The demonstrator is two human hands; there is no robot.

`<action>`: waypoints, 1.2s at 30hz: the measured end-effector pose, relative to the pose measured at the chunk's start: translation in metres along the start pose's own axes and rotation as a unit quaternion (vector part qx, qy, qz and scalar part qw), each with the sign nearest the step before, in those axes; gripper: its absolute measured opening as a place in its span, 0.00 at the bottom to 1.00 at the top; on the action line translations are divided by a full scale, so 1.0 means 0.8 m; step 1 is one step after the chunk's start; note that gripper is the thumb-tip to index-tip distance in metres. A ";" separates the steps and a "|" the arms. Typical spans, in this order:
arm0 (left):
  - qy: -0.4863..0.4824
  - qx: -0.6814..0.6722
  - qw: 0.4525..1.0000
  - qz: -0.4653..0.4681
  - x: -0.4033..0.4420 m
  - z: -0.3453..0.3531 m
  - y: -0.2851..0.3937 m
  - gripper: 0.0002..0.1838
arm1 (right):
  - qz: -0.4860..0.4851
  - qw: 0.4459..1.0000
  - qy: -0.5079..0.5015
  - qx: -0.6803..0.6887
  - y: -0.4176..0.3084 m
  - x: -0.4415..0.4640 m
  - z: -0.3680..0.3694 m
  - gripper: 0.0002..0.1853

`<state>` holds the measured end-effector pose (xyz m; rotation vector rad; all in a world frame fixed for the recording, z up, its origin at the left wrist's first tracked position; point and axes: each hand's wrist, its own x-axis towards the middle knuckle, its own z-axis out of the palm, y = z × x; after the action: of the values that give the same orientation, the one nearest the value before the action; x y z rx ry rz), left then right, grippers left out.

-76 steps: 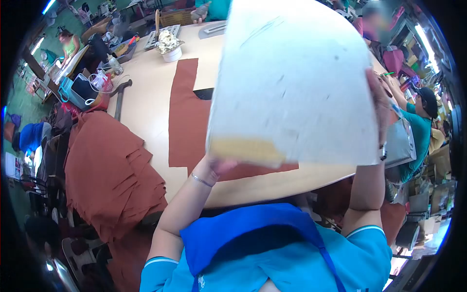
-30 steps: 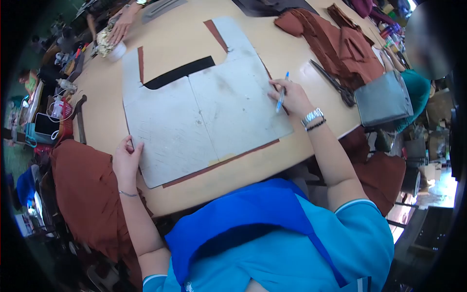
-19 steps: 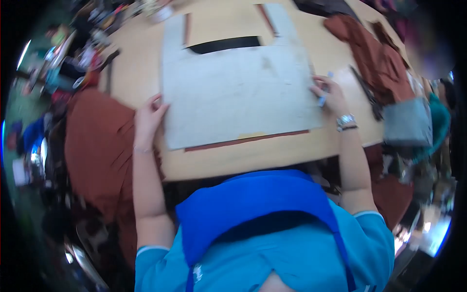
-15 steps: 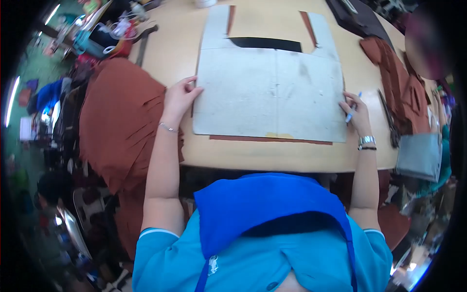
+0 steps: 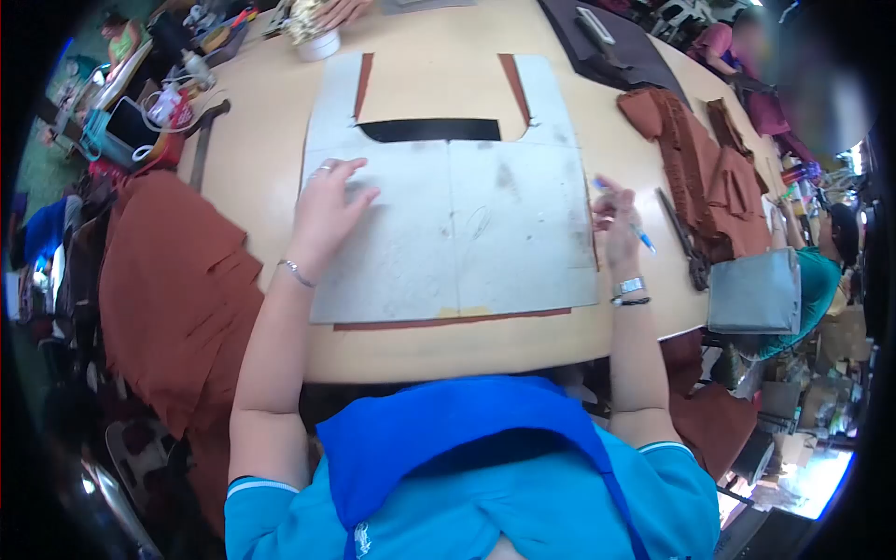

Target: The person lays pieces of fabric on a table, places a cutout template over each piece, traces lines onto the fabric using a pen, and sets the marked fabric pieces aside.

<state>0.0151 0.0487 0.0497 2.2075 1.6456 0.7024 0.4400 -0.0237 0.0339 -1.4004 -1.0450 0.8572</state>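
A large grey-white template board (image 5: 401, 243) with a U-shaped cut-out lies flat on the table. Reddish-brown material (image 5: 453, 324) peeks out below its near edge and along the sides of the cut-out, and a black strip (image 5: 429, 131) shows at the bottom of that cut-out. Over the board's left part is my left hand (image 5: 327, 210), its fingers apart and holding nothing; whether it touches the surface I cannot tell. Just beyond the right edge, my right hand (image 5: 618, 219) has its fingers closed around a blue-and-white pen (image 5: 644, 241).
Brown material hangs in a stack (image 5: 177, 289) over the table's left edge, near a hammer (image 5: 207, 135). Dark scissors (image 5: 683, 238), brown pieces (image 5: 691, 159) and a grey box-like object (image 5: 754, 291) are at right. Another person's hand (image 5: 345, 9) is by a white pot (image 5: 320, 44).
My left hand has left the board's left edge and opened over its surface. My right hand has turned, tilting the pen differently. The whole view has shifted, so the scene appears lower and further left.
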 end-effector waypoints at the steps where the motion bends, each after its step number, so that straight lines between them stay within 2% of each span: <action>1: -0.018 -0.001 0.999 0.032 0.016 0.011 0.011 0.27 | 0.000 1.000 -0.008 -0.005 0.004 0.005 0.014 0.27; 2: -0.035 0.000 0.997 0.063 0.032 0.022 0.025 0.26 | 0.001 1.000 -0.018 -0.007 0.005 0.011 0.030 0.30; 3: -0.052 0.002 0.994 0.093 0.048 0.031 0.036 0.26 | -0.024 0.999 -0.041 0.008 0.000 0.014 0.049 0.25; 4: -0.077 0.001 0.993 0.093 0.065 0.042 0.040 0.28 | -0.048 0.996 -0.066 0.024 -0.006 0.016 0.068 0.21; 7: -0.102 0.043 0.988 0.105 0.091 0.052 0.052 0.30 | -0.016 0.998 -0.066 -0.008 -0.024 0.025 0.122 0.18; 8: -0.151 0.043 0.984 0.086 0.098 0.048 0.058 0.32 | -0.002 0.997 -0.076 0.015 -0.025 0.030 0.133 0.17; 10: -0.160 0.052 0.982 0.085 0.105 0.045 0.061 0.32 | 0.028 0.993 -0.097 0.063 -0.022 0.041 0.153 0.15; 11: -0.166 0.057 0.981 0.082 0.105 0.045 0.061 0.31 | -0.002 0.995 -0.097 0.038 -0.016 0.046 0.162 0.14; 13: -0.163 0.055 0.981 0.091 0.106 0.047 0.057 0.31 | -0.063 0.993 -0.098 -0.010 -0.007 0.058 0.183 0.13; 14: -0.161 0.053 0.981 0.096 0.105 0.047 0.056 0.31 | -0.061 0.993 -0.093 -0.026 -0.005 0.062 0.192 0.09; 18: -0.154 0.074 0.979 0.108 0.100 0.046 0.058 0.31 | -0.117 0.986 -0.108 -0.045 -0.010 0.075 0.223 0.05; 23: -0.156 0.073 0.980 0.103 0.095 0.046 0.057 0.32 | -0.132 0.981 -0.127 -0.066 0.005 0.079 0.235 0.05; 26: -0.082 0.066 0.988 0.116 0.078 0.058 0.049 0.32 | -0.146 0.975 -0.127 -0.106 0.007 0.078 0.237 0.04; 29: -0.049 0.091 0.994 0.035 0.049 0.052 0.049 0.31 | -0.166 0.969 -0.118 -0.137 0.009 0.079 0.239 0.04; 32: -0.009 0.096 0.995 0.002 0.021 0.048 0.040 0.30 | -0.166 0.971 -0.117 -0.128 0.007 0.077 0.239 0.03; 36: -0.035 0.090 0.995 -0.024 0.017 0.041 0.034 0.35 | -0.122 0.973 -0.117 -0.159 -0.006 0.076 0.242 0.03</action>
<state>0.0581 0.0551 0.0386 2.2760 1.7837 0.4740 0.2796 0.1000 0.0229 -1.4164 -1.5560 0.7046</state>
